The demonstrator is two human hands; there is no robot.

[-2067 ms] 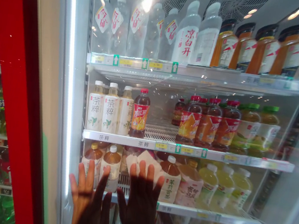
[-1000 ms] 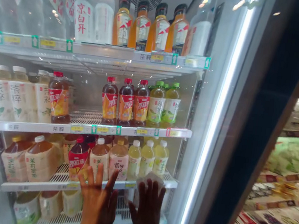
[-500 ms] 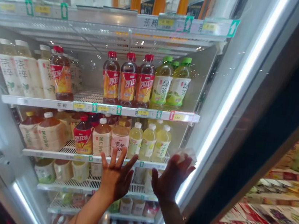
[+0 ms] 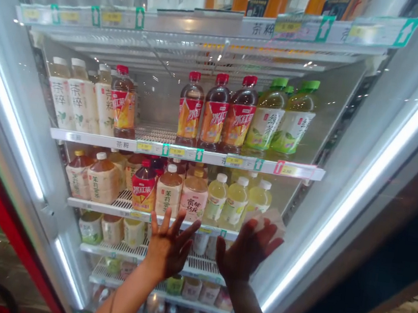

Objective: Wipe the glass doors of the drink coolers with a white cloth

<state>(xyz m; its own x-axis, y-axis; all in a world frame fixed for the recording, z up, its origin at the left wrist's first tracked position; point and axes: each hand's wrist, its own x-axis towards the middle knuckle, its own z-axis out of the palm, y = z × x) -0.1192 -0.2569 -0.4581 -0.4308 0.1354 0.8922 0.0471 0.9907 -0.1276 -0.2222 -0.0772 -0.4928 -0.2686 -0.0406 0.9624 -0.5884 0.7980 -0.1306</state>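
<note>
My left hand (image 4: 168,246) is raised with its fingers spread and nothing in it. Just behind its fingertips stand a pink-labelled bottle (image 4: 193,198) and a cream-labelled tea bottle (image 4: 169,192), apart from the hand as far as I can see. My right hand (image 4: 246,251) is up at the right side of the same shelf, its fingers against a pale, thin, see-through cloth (image 4: 277,224). The cloth sticks out past the fingertips, in front of yellowish drink bottles (image 4: 236,201). Whether either palm touches glass I cannot tell.
A lit drinks cooler fills the view. Its upper shelf (image 4: 194,154) bears red-capped bottles (image 4: 213,116) and green-capped bottles (image 4: 265,120). Bright light strips (image 4: 355,181) run down both sides. A red frame edge (image 4: 12,218) lies at left, a dark frame (image 4: 370,249) at right.
The view has swung to the right-hand side less and the shelves now sit further right in it. Both hands keep nearly the same pose; the pale cloth stays at my right hand.
</note>
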